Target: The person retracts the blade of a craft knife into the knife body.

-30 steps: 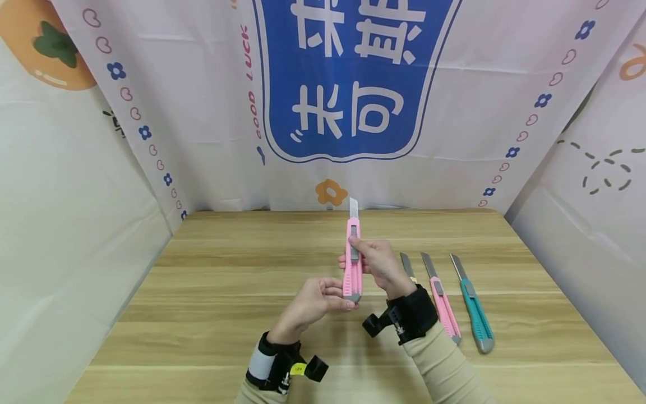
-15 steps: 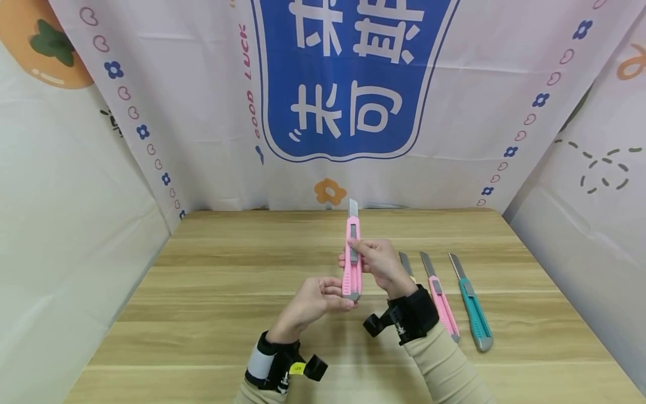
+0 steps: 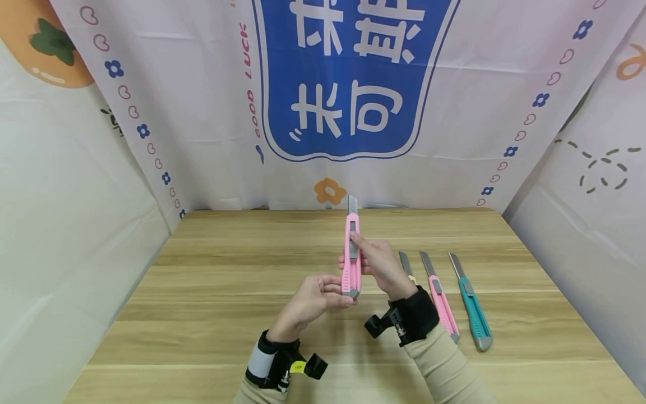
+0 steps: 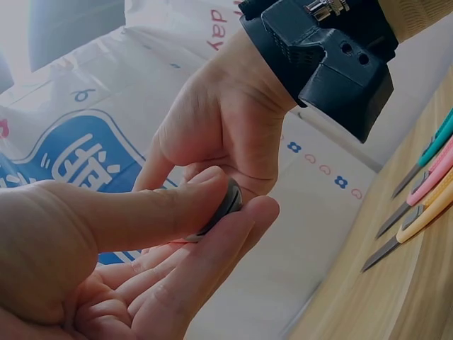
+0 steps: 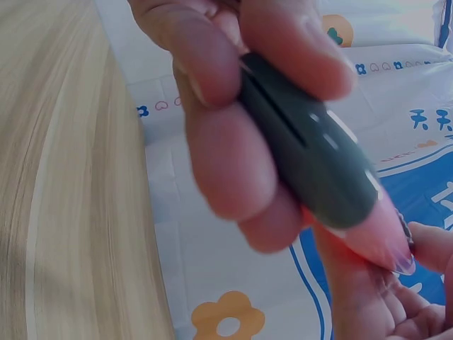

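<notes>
Below frame centre, my right grip (image 3: 382, 265) pinches the pink knife (image 3: 351, 270) at its slider (image 3: 353, 251); my left grip (image 3: 313, 301) pinches its base (image 3: 350, 293).

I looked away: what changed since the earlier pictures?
The held pink knife has risen slightly; the thumb of the right hand has shifted a little up its slider. Nothing was grasped or released: the left hand still holds the knife's end, and the other knives stayed put.

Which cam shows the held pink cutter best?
Head: the pink cutter shows from blade to grey end, though the right hand covers part. Left wrist: little more than the pinched grey end. Right wrist: foreshortened close-up of dark and pink parts, blade not discernible.
</notes>
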`<state>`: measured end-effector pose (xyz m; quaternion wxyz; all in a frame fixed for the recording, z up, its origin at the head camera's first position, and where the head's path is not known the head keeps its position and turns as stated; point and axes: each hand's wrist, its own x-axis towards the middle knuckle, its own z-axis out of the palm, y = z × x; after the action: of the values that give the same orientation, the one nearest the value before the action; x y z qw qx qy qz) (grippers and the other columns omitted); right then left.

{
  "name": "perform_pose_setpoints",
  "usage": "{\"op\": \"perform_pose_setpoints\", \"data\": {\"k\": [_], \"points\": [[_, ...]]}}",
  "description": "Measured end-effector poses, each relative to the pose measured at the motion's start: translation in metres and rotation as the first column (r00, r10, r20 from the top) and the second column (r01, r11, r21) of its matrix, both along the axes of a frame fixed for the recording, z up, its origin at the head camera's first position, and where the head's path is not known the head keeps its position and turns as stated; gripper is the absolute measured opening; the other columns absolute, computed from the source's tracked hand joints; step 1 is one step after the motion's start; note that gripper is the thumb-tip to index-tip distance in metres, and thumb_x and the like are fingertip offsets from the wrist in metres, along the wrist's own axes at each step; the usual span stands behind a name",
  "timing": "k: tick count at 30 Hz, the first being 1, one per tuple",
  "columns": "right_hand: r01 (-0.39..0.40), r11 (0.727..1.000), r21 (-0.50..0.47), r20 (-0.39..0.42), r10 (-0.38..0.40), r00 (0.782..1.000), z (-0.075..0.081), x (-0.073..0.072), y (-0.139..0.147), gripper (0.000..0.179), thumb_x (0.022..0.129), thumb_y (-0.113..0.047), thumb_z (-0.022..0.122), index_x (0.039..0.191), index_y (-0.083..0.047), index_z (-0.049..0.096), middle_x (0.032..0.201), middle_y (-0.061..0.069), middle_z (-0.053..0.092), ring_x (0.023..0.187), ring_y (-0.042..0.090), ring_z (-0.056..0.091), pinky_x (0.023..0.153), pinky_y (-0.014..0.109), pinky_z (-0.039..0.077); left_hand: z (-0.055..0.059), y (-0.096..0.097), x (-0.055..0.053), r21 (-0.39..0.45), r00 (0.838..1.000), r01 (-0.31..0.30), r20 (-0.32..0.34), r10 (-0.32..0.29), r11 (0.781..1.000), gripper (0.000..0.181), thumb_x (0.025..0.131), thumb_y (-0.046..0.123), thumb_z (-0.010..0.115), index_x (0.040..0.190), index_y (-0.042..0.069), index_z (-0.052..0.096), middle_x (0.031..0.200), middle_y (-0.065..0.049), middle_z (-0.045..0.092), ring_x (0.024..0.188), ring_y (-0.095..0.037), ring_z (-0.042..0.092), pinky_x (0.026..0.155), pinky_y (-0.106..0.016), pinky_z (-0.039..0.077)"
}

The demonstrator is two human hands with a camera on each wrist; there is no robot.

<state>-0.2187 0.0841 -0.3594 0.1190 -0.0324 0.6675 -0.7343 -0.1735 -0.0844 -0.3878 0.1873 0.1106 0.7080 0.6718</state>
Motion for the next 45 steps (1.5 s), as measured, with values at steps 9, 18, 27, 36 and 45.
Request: {"op": "perform_pose_setpoints", "data": {"k": [9, 18, 27, 36, 45], "points": [[-0.037, 0.999, 0.011, 0.012, 0.037, 0.999, 0.002, -0.003, -0.001, 0.049, 0.097, -0.026, 0.050, 0.109, 0.021, 0.055, 0.063, -0.001, 0.071, 0.064, 0.014, 0.070, 0.054, 0.020, 0.062, 0.000, 0.000, 0.000, -0.033, 1.000, -0.013, 0.006, 0.013, 0.999, 0.035, 0.076, 0.005, 0.073, 0.108, -0.006, 0.064, 0.099, -0.020, 0.072, 0.085, -0.020, 0.070, 0.082, -0.033, 0.061], [-0.039, 0.999, -0.006, 0.027, 0.039, 0.999, 0.003, -0.004, -0.001, 0.042, 0.096, -0.017, 0.052, 0.110, 0.023, 0.053, 0.064, -0.001, 0.072, 0.064, 0.014, 0.070, 0.056, 0.022, 0.062, 0.001, -0.001, 0.000, -0.052, 1.000, -0.014, 0.019, 0.015, 0.999, 0.035, 0.076, 0.007, 0.074, 0.108, -0.004, 0.064, 0.098, -0.018, 0.073, 0.085, -0.020, 0.070, 0.086, -0.037, 0.059], [-0.037, 0.999, -0.003, -0.009, 0.037, 0.999, -0.001, -0.003, 0.002, 0.044, 0.094, -0.020, 0.056, 0.109, 0.021, 0.057, 0.068, -0.001, 0.073, 0.069, 0.017, 0.071, 0.058, 0.022, 0.063, 0.000, 0.001, -0.001, -0.048, 1.000, -0.013, 0.016, 0.014, 0.999, 0.036, 0.076, 0.006, 0.074, 0.109, -0.005, 0.063, 0.100, -0.019, 0.072, 0.087, -0.020, 0.070, 0.087, -0.035, 0.059], [0.025, 1.000, -0.015, 0.025, -0.024, 0.999, -0.005, -0.002, 0.001, 0.047, 0.096, -0.031, 0.052, 0.118, 0.010, 0.057, 0.084, 0.009, 0.075, 0.079, 0.019, 0.070, 0.064, 0.022, 0.063, -0.001, 0.002, -0.003, -0.069, 1.000, -0.023, -0.001, 0.023, 0.997, 0.037, 0.078, 0.013, 0.074, 0.110, -0.002, 0.064, 0.103, -0.016, 0.072, 0.090, -0.018, 0.068, 0.089, -0.037, 0.058], [0.028, 0.999, -0.026, 0.048, -0.026, 0.999, -0.007, -0.001, 0.002, 0.053, 0.094, -0.036, 0.053, 0.117, 0.012, 0.057, 0.078, 0.005, 0.075, 0.082, 0.024, 0.070, 0.061, 0.022, 0.062, -0.003, 0.005, -0.002, -0.054, 0.999, -0.044, -0.022, 0.042, 0.998, 0.035, 0.078, 0.003, 0.072, 0.110, -0.008, 0.062, 0.103, -0.023, 0.071, 0.088, -0.021, 0.069, 0.083, -0.033, 0.060]]}}
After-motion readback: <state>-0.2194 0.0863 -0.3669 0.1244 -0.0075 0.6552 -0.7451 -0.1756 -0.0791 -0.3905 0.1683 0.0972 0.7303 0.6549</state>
